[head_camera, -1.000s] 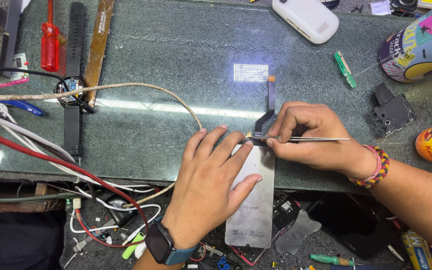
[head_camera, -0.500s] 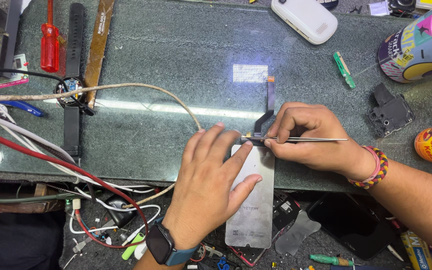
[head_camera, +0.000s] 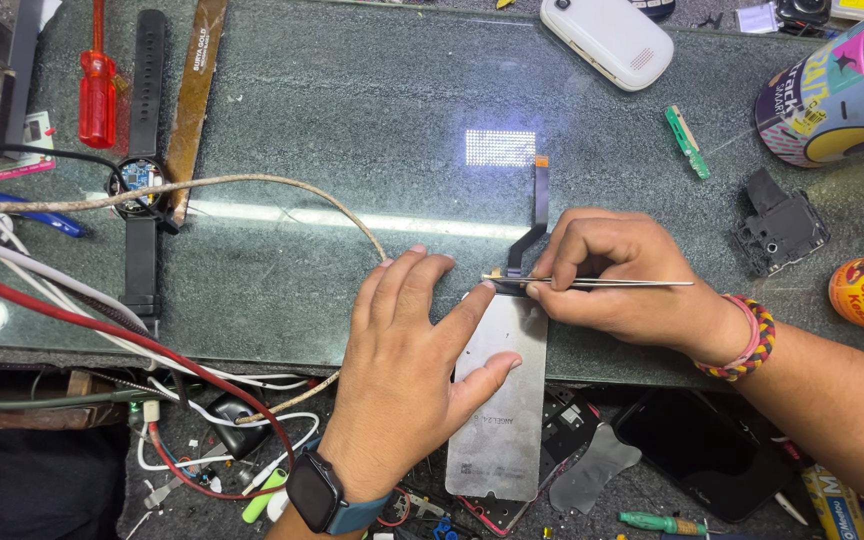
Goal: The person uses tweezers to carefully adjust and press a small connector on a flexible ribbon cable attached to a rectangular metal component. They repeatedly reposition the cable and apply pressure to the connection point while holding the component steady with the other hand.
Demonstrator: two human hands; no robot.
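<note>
A grey metal phone screen panel (head_camera: 500, 420) lies over the front edge of the glass-topped bench (head_camera: 352, 90), its dark flex ribbon (head_camera: 535, 215) running up from its top end. My left hand (head_camera: 407, 370) presses flat on the panel's left side, fingers spread, a smartwatch on the wrist. My right hand (head_camera: 622, 280) holds thin metal tweezers (head_camera: 592, 283), the tips pointing left at the panel's top edge where the ribbon joins. A beaded bracelet circles the right wrist.
A red screwdriver (head_camera: 97, 90), a dismantled watch with black strap (head_camera: 140, 175) and cables (head_camera: 72, 320) lie at left. A white device (head_camera: 607, 40), green circuit strip (head_camera: 687, 140), black plastic part (head_camera: 777, 230) and colourful cans (head_camera: 837, 85) sit at right.
Almost nothing differs. My left hand's fingers have shifted slightly on the panel; the tweezers stay at the panel's top edge.
</note>
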